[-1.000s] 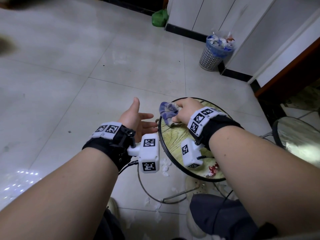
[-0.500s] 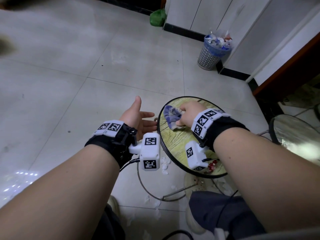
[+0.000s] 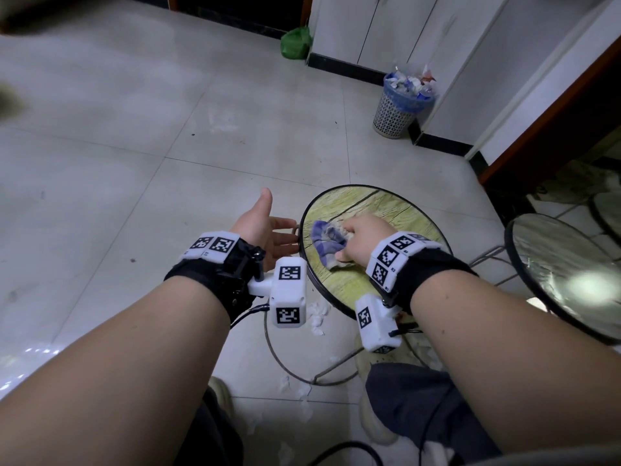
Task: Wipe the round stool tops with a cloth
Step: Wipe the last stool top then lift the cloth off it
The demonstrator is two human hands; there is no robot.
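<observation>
A round stool top (image 3: 366, 205) with a yellow-green wood pattern and a black rim stands in front of me. My right hand (image 3: 361, 238) grips a crumpled blue and white cloth (image 3: 325, 240) and presses it on the left part of that top. My left hand (image 3: 265, 230) hovers just left of the stool's rim, fingers straight, thumb up, holding nothing. A second round stool top (image 3: 568, 274), shiny and reflecting light, stands to the right.
A mesh waste bin (image 3: 401, 104) full of rubbish stands by the white cabinets at the back. A green bag (image 3: 295, 42) lies in the far corner. White paper scraps (image 3: 317, 317) litter the tiled floor under the stool. My knees and shoes are below.
My right hand has drawn the cloth from the stool's far left edge inward and toward me across the top. My left hand has stayed beside the rim.
</observation>
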